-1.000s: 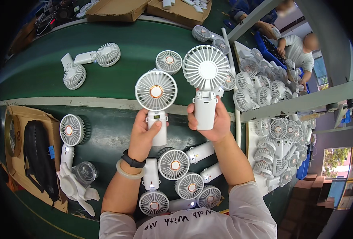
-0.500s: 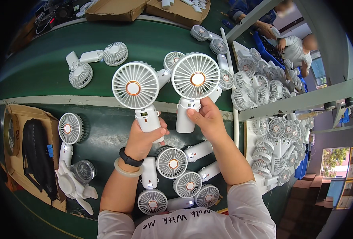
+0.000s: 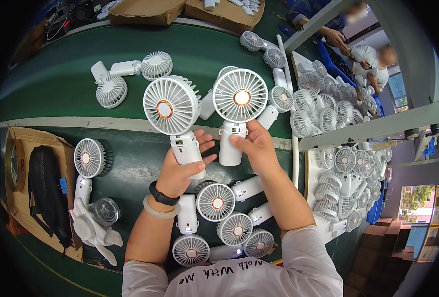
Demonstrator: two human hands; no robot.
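Note:
My left hand holds a white handheld fan by its handle, between thumb and palm. Its other fingers spread toward the second fan. In my right hand is another white handheld fan, the thumb on the front of its handle. Both fans stand upright side by side, orange-ringed hubs facing me, with a small lit display on each handle. Below my hands lies a group of similar fans on the dark green bench. More fans sit partly hidden behind the one in my right hand.
A green belt crosses behind, carrying loose fans. At left are a cardboard box with a black pouch, a lone fan and white blades. Piled fans lie right, beyond a white rail. Two people work there.
The loose fans on the belt at upper left have shifted right. My left fingers have spread outward from the handle, and the fan in that hand has turned slightly.

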